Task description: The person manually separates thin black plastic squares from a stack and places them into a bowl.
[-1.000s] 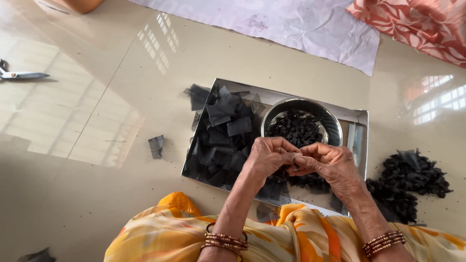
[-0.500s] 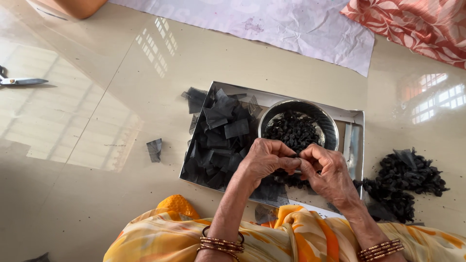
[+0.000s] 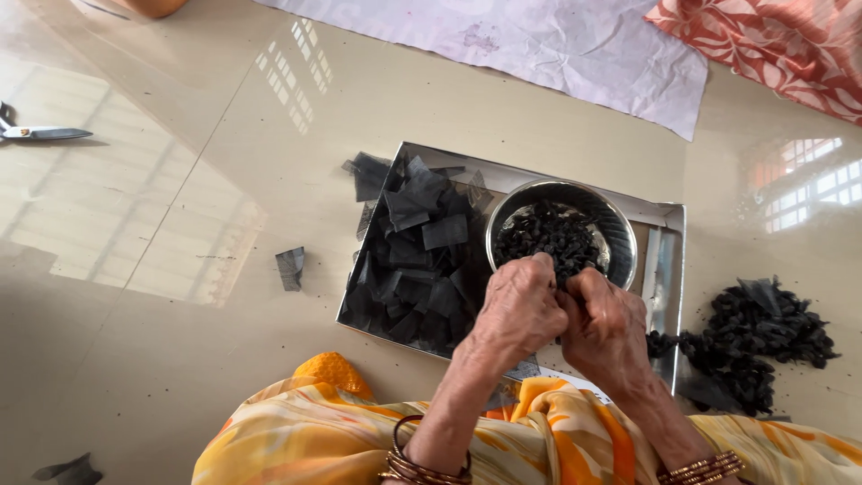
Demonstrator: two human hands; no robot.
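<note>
fingers of both hands pinched together, contents hidden | over steel bowl | right forearm cut off

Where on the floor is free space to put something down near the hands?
Bare floor lies between the scissors and the tray, except one dark scrap. It is crowded in the tray, at the bowl, and right, at the dark pile.

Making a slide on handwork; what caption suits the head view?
Both hands, left and right, meet over a steel bowl of small dark pieces on a metal tray.
</note>
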